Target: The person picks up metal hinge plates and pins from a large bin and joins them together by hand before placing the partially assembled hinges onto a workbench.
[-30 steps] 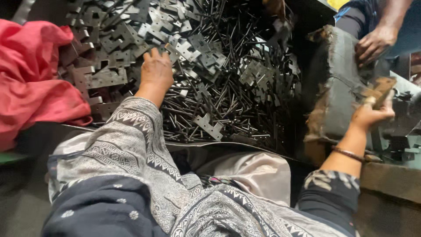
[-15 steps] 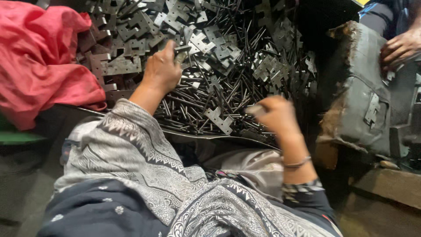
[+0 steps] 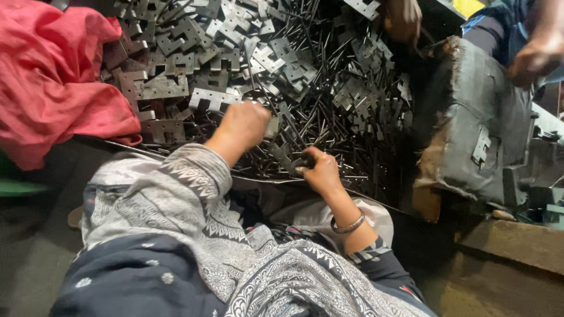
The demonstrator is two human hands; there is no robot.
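Observation:
A heap of flat notched metal plates [image 3: 176, 88] and thin dark metal pins [image 3: 329, 117] fills the space in front of me. My left hand [image 3: 244, 125] rests on the heap near its front edge, fingers curled around a small grey plate [image 3: 271, 125]. Just to its right, my right hand [image 3: 320, 171] is pinched on a few pins [image 3: 305, 158] at the heap's near edge. A bangle sits on my right wrist, and patterned grey sleeves cover both arms.
A red cloth [image 3: 53, 88] lies bunched at the left. A worn grey padded block [image 3: 470, 123] with a metal fixture stands at the right. Another person's hands [image 3: 531, 56] work at the top right, and a further hand [image 3: 402, 17] reaches into the heap's far side.
My right hand left the fixture at the right, swung across and came down onto the heap's near edge. My left hand drew back toward me and closed.

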